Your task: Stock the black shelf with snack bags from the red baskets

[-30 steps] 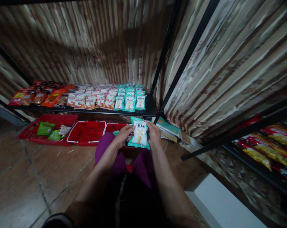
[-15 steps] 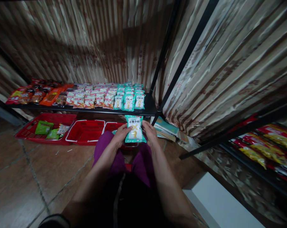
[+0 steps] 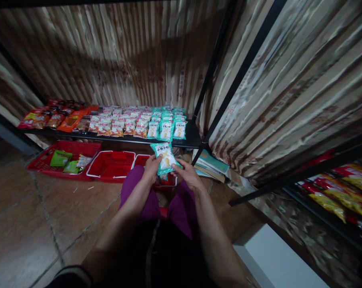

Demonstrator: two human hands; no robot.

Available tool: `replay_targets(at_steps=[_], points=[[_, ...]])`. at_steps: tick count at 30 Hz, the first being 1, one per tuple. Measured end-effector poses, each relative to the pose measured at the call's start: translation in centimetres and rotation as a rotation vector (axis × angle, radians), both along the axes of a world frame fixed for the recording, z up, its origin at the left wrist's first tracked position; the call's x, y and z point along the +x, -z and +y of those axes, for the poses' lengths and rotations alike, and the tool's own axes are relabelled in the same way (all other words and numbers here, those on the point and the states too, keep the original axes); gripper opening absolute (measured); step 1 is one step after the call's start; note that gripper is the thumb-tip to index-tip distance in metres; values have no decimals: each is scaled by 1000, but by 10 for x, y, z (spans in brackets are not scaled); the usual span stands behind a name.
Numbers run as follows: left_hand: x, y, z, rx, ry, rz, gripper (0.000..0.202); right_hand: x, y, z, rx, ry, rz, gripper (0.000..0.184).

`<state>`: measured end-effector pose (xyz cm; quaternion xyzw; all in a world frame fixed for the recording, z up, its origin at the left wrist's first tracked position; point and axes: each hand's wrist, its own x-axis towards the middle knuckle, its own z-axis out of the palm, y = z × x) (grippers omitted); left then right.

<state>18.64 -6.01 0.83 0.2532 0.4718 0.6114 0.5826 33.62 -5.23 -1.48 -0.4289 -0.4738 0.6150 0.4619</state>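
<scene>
A teal and white snack bag (image 3: pixel 165 158) is held above the lap, its printed front facing up and its top tilted to the left. My left hand (image 3: pixel 151 167) grips its left edge, thumb on the front. At the lower right corner, my right hand (image 3: pixel 187 173) pinches the bag with thumb and fingers. Just beyond, matching teal bags (image 3: pixel 166 130) stand in rows at the right end of a black shelf (image 3: pixel 193 138). Under the hands, a red basket (image 3: pixel 170 183) is partly hidden by the bag and the knees.
Left of the teal bags, the shelf holds white-and-red snack bags (image 3: pixel 117 128) and orange packets (image 3: pixel 70 121). A red basket (image 3: pixel 109 164) and another with green packets (image 3: pixel 60 159) sit on the floor. Folded cardboard (image 3: pixel 212 162), a black post (image 3: pixel 225 96) and a white box (image 3: pixel 283 256) are on the right.
The bag has tilted leftward and shifted slightly left. My right hand has slid from its upper right side to its lower right corner. The view has shifted slightly.
</scene>
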Motion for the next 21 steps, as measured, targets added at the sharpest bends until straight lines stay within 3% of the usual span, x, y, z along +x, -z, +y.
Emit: replay_targets(at_steps=[4, 10, 21], points=[[0, -1, -1, -24, 15, -20, 30, 0, 4, 2, 36, 23, -26, 45], [2, 0, -4, 14, 148, -132, 35, -3, 3, 3, 36, 139, -24, 44], [9, 11, 0, 6, 45, -78, 44, -3, 9, 5, 99, 210, -113, 49]])
